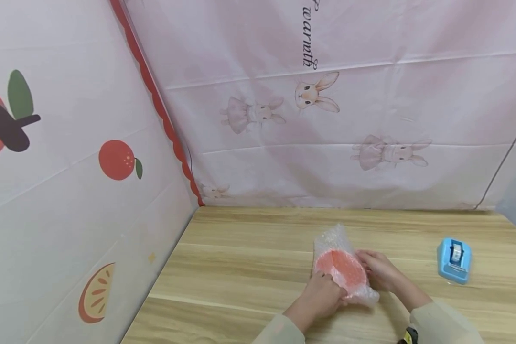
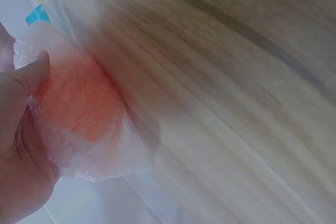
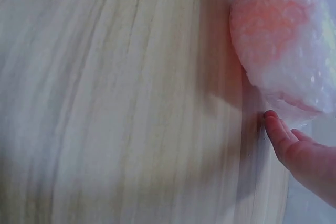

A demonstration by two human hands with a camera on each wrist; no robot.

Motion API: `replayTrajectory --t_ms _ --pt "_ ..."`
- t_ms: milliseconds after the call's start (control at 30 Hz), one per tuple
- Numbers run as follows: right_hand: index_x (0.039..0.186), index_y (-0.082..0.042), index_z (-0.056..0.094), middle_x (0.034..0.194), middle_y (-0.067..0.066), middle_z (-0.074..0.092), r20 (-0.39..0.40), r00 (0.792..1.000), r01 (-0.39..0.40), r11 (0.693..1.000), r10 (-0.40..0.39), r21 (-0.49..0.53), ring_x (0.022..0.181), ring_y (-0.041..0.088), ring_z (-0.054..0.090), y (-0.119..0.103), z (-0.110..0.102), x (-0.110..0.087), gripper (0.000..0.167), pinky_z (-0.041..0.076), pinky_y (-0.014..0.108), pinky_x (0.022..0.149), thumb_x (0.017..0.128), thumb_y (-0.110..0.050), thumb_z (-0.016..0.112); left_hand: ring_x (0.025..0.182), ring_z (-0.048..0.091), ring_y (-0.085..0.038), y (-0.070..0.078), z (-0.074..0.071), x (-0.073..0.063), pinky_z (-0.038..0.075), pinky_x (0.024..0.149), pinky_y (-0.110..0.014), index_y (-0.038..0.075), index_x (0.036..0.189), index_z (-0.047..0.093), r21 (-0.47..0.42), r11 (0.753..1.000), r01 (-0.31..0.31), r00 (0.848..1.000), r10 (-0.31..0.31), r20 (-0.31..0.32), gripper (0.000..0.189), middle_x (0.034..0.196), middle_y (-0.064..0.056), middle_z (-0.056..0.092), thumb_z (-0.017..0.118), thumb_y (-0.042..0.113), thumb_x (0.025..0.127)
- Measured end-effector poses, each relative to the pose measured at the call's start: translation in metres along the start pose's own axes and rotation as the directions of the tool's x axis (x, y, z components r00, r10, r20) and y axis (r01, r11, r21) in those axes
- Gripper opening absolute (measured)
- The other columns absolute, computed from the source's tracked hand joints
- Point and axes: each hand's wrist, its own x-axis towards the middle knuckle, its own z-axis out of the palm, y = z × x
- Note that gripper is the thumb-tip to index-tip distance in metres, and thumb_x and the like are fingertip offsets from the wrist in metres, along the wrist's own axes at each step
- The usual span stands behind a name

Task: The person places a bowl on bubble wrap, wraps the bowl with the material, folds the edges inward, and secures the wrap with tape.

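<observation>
A round, coral-pink, bowl-like item [image 1: 348, 268] lies inside clear bubble wrap [image 1: 334, 237] on the wooden table. My left hand [image 1: 324, 295] grips the near left side of this bundle; in the left wrist view its thumb [image 2: 38, 73] presses on the wrap, with the other fingers partly hidden behind it. On the bundle's right side is my right hand [image 1: 379, 271]. The right wrist view shows its fingers [image 3: 281, 132] extended, fingertips right at the loose end of the wrap [image 3: 291, 106].
A blue tape dispenser [image 1: 454, 260] with a roll of tape stands to the right on the table [image 1: 241, 267]. By the right sleeve, a small black and yellow object [image 1: 409, 336] shows at the bottom edge. Printed cloth walls [image 1: 258, 172] border the table's back and left.
</observation>
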Motion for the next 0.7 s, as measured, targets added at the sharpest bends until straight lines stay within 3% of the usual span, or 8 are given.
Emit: replayTrajectory --t_ms 267,367,500,567,700 --pt "0.133 0.023 0.019 0.101 0.003 0.061 -0.038 0.999 -0.010 0.994 0.006 -0.106 0.087 0.003 0.057 -0.005 0.001 0.000 0.060 0.051 0.022 0.078 0.099 -0.023 0.036 0.078 0.054 -0.001 0.003 -0.005 -0.009 0.033 0.069 -0.018 0.041 0.095 0.068 -0.024 0.999 -0.024 1.000 0.024 -0.006 0.019 0.081 0.020 0.067 0.053 0.050 0.087" --pt "0.133 0.023 0.019 0.111 0.020 0.057 -0.060 0.998 -0.018 0.989 0.009 -0.145 0.089 0.006 0.056 -0.008 0.002 0.000 0.058 0.050 0.023 0.078 0.099 -0.021 0.035 0.078 0.054 0.000 0.005 -0.007 -0.012 0.032 0.069 -0.018 0.042 0.094 0.068 -0.004 0.999 -0.041 0.999 0.041 -0.018 0.019 0.079 0.021 0.066 0.053 0.051 0.086" --pt "0.135 0.021 0.015 0.132 0.038 0.035 -0.085 0.996 -0.041 0.982 0.026 -0.185 0.100 0.014 0.053 -0.012 0.002 0.002 0.059 0.049 0.022 0.079 0.099 -0.021 0.035 0.076 0.054 0.001 0.007 -0.009 -0.015 0.030 0.066 -0.017 0.043 0.093 0.068 0.030 0.998 -0.055 0.998 0.056 -0.039 0.019 0.077 0.022 0.066 0.053 0.053 0.085" --pt "0.136 0.021 0.014 0.134 0.038 0.032 -0.091 0.995 -0.054 0.980 0.037 -0.192 0.101 0.015 0.052 -0.012 0.002 0.004 0.061 0.048 0.021 0.079 0.098 -0.022 0.037 0.074 0.054 0.002 0.008 -0.009 -0.016 0.030 0.065 -0.018 0.043 0.093 0.068 0.042 0.997 -0.057 0.997 0.059 -0.045 0.019 0.077 0.022 0.066 0.054 0.053 0.084" --pt "0.138 0.019 0.014 0.121 0.029 0.046 -0.108 0.992 -0.078 0.980 0.059 -0.182 0.089 0.010 0.053 -0.012 0.001 0.009 0.067 0.049 0.022 0.074 0.096 -0.024 0.044 0.072 0.054 0.002 0.007 -0.007 -0.016 0.030 0.065 -0.018 0.042 0.092 0.068 0.052 0.997 -0.060 0.997 0.063 -0.052 0.019 0.077 0.022 0.066 0.055 0.053 0.084"
